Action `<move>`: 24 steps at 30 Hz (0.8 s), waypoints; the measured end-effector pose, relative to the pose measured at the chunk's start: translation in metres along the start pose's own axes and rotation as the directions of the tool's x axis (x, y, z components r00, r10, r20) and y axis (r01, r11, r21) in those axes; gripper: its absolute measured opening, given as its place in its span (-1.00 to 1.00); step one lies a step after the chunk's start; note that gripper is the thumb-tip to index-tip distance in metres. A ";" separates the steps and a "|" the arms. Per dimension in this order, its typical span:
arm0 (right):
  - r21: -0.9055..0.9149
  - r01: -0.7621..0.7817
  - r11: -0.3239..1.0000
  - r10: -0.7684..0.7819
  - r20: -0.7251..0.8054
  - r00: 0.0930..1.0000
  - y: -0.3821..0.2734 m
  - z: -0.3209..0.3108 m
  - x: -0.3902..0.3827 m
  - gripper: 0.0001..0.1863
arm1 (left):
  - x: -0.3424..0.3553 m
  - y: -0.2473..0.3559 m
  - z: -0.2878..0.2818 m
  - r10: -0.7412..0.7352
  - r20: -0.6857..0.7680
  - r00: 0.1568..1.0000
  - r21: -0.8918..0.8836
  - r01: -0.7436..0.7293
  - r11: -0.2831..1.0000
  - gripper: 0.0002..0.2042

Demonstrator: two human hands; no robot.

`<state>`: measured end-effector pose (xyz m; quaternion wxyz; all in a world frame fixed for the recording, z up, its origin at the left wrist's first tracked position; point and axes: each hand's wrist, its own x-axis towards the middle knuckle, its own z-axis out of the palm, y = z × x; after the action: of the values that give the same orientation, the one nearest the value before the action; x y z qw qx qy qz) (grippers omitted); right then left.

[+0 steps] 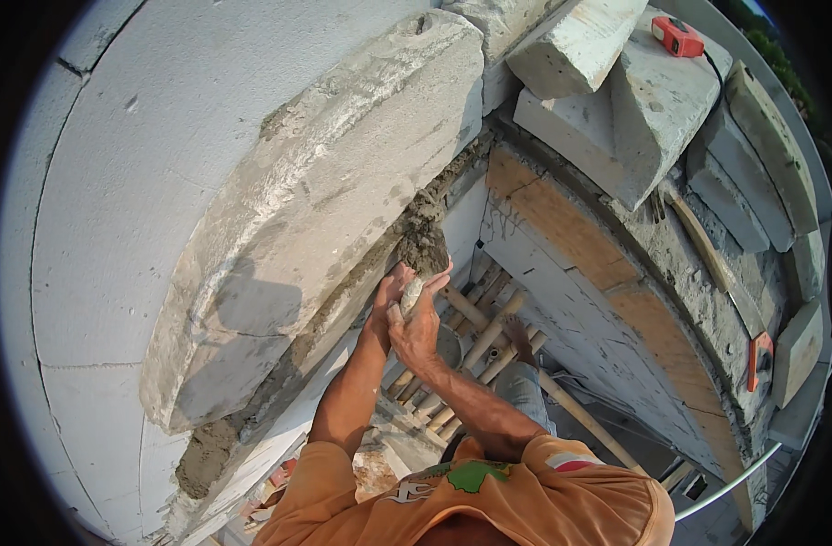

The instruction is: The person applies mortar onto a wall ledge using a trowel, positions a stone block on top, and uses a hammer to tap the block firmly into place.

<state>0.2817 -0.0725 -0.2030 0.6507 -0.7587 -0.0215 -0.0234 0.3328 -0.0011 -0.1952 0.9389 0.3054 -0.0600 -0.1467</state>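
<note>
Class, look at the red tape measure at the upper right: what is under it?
The red tape measure rests on a pale block, visible around it. The patch directly beneath is covered and cannot be seen.

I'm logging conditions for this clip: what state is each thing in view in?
Trowel: held, its far end caked with mortar
Right hand: fingers closed around the trowel
Left hand: at the trowel, grip unclear
Large grey block: rough-edged, partly shadowed
Upper-right blocks: stacked unevenly
Red tape measure: unheld
Orange-handled tool: lying unheld
</note>
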 end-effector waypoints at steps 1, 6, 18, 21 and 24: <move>0.003 0.003 1.000 -0.003 0.000 1.000 -0.002 0.002 -0.002 -0.42 | 0.000 0.000 -0.003 0.014 0.075 0.997 -0.048 -0.011 0.999 -0.47; 0.034 -0.036 0.999 0.036 0.014 0.999 -0.020 -0.005 -0.013 -0.56 | -0.012 -0.018 -0.036 0.054 -0.373 0.926 -0.270 -0.164 0.949 -0.51; -0.100 -0.309 0.946 0.324 0.223 0.919 -0.051 -0.038 -0.033 -0.64 | -0.025 -0.024 -0.052 0.026 -0.384 0.923 -0.524 -0.241 0.817 -0.64; -0.061 -0.394 0.917 0.387 0.368 0.846 -0.044 -0.056 -0.039 -0.68 | -0.016 -0.019 -0.017 0.026 -0.619 0.785 -0.309 -0.274 0.911 -0.61; -0.001 -0.528 0.849 0.462 0.486 0.742 -0.064 -0.084 -0.036 -0.72 | -0.019 -0.022 -0.003 0.080 -0.523 0.848 -0.452 -0.356 0.818 -0.57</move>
<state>0.2410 -0.1454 -0.1296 0.6586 -0.6730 0.0233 0.3359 0.3098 -0.0098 -0.2110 0.9813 0.0501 0.1826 0.0355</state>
